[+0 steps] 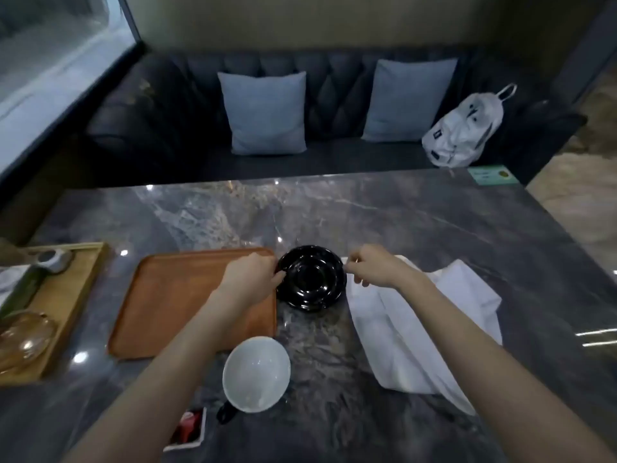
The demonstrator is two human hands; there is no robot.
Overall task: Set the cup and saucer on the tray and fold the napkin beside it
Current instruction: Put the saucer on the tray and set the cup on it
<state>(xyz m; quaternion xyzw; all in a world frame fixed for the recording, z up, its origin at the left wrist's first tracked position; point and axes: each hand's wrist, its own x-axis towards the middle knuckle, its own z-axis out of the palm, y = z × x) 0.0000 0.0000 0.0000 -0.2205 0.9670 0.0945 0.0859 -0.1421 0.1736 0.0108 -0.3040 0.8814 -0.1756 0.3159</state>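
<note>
With your left hand (253, 275) and right hand (370, 267) pinching opposite rims of the black saucer (312, 279), lift it level and carry it left onto the bare wooden tray (173, 295).

Glossy black saucer (311, 279) flat on the grey marble table (434, 222), just right of an empty wooden tray (187, 302). White-lined cup (255, 374) with dark handle near the tray's front corner. Rumpled white napkin (417, 329) right of the saucer.

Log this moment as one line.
step: grasp saucer | left hand, right hand: on its rim | saucer: on table, right of tray | cup, napkin: untouched
</note>
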